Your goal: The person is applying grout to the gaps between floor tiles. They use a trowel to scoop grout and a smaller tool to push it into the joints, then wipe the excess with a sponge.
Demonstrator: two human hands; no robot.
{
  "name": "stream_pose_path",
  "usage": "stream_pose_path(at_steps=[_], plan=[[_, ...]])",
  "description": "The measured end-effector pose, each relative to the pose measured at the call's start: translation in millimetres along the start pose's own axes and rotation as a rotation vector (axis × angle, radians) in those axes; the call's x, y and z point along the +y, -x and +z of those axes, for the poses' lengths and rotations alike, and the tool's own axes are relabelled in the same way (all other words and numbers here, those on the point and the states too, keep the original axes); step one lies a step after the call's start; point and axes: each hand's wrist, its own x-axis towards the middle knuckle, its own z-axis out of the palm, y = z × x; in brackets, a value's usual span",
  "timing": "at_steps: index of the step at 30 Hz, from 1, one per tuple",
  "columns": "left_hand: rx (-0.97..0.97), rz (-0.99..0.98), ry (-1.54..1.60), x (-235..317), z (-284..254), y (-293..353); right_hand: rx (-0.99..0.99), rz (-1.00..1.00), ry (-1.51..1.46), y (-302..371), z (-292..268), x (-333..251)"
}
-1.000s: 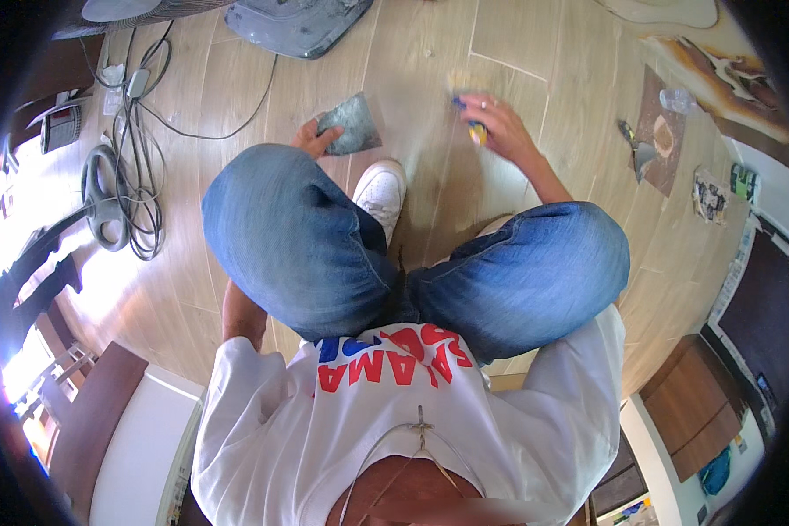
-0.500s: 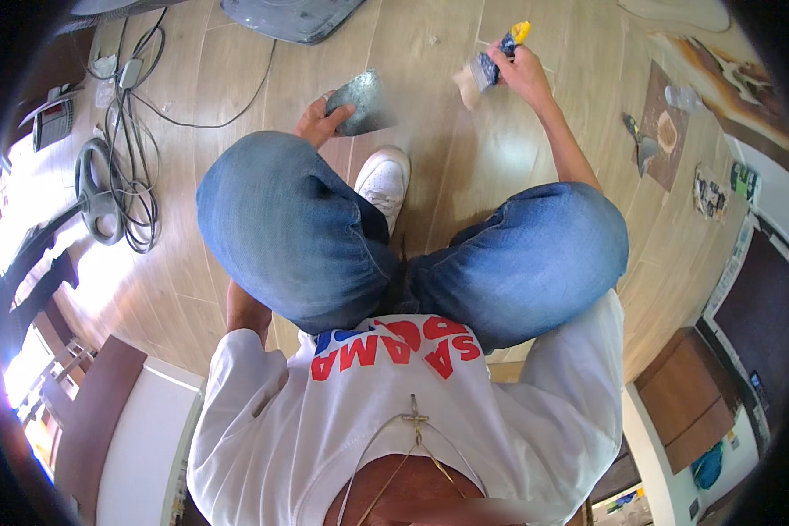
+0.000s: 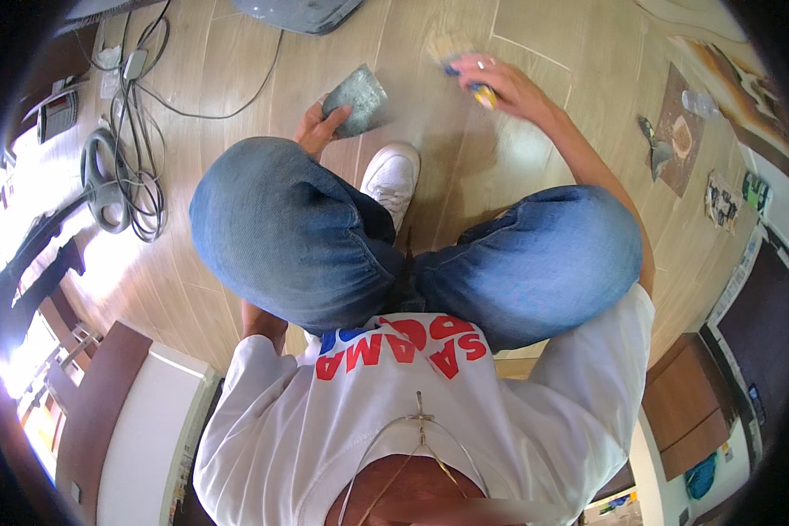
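Where lettering is worn: bold red and blue capitals are printed across the white shirt, seen upside down.
Floor at right: a black-and-white printed sheet is left near a green-marked packet; any print on them is too small to be read.
Right hand: a brush is grasped by its yellow-and-blue handle; its bristles are blurred, and whether the floor is touched cannot be told.
Left hand: a thin grey plate is clasped at its left side, thumb on top, beyond the white shoe.
Changed since half a second ago: the brush has been swung round, its handle end brought below the hand and its bristles carried up and left; the plate has been kept in the left hand.
Clear plastic container: it is set at the edge of a brown board; its contents cannot be made out.
Board: a pale patch is borne on it, and its left edge is overlapped by a scraper.
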Motion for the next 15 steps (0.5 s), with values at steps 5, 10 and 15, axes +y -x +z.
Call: stream_pose_path(at_steps=[5, 10, 15], plan=[[-0.024, -0.028, 0.032, -30.7, -3.3, -13.2, -0.115, 0.244, -0.120, 78.4, -36.2, -69.7], [-0.028, -0.004, 0.085, -32.7, 6.3, -17.2, 0.273, 0.288, -0.135, 53.0, -33.5, -78.4], [0.092, 0.047, 0.067, 3.7, 12.4, -20.0, 0.381, 0.637, -0.529, 20.2, 45.5, -103.8]])
